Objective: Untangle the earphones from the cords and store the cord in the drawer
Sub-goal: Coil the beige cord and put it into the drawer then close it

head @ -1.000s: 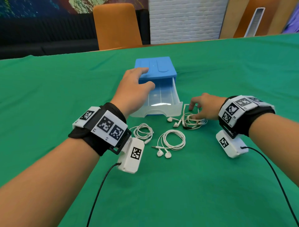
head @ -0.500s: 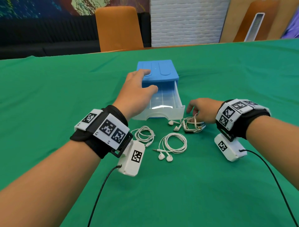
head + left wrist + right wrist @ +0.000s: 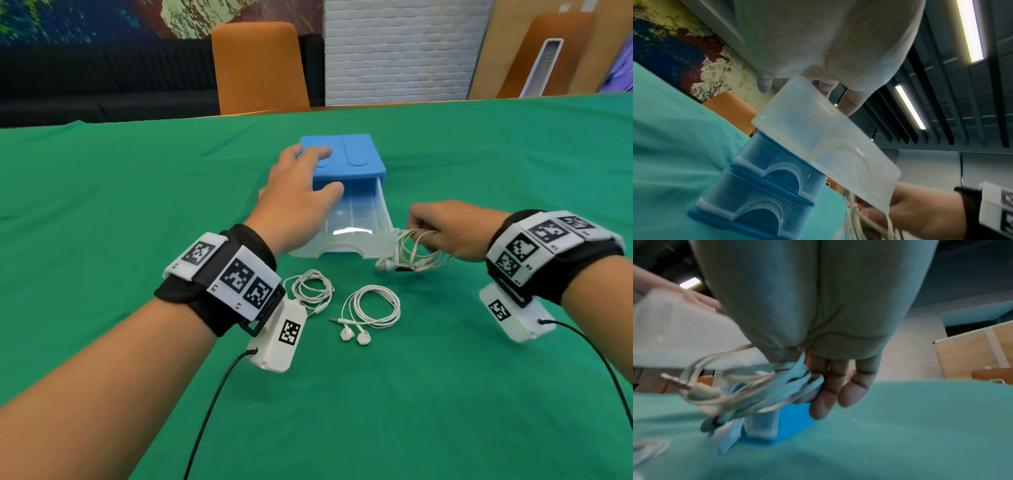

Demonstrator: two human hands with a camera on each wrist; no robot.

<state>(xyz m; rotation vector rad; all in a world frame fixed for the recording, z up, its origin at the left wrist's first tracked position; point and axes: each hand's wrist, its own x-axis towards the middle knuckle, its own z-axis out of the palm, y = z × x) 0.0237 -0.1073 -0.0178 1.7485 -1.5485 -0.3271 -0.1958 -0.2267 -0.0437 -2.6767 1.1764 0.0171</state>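
Curled fingers of the right hand [image 3: 448, 229] pinched a bunched coil of white cord [image 3: 414, 255], lifted off the green tablecloth [image 3: 102, 240] with its loops and an earbud dangling below the knuckles; in the right wrist view the fingers [image 3: 838, 386] closed round the strands, with a jack plug sticking out to the side. This bundle hung just beside the front right corner of the open drawer [image 3: 356, 222], a clear tray pulled out toward the person from the top of the blue drawer unit [image 3: 342, 154]. The tray's long axis ran away from the person, and its opening lay to the left of the held cord and slightly farther off, so the carrying hand was plainly the nearer one. The left hand [image 3: 298, 198] lay with relaxed fingers on the unit's lid and front edge, thumb over the opening, apparently steadying it and gripping nothing. The cord probably had to rise over the tray's side wall and travel left before release, and trailing loops could catch on that rim. Two other coiled earphones [image 3: 371, 308] lay on the cloth near the person, between the wrists, well apart from the drawer.
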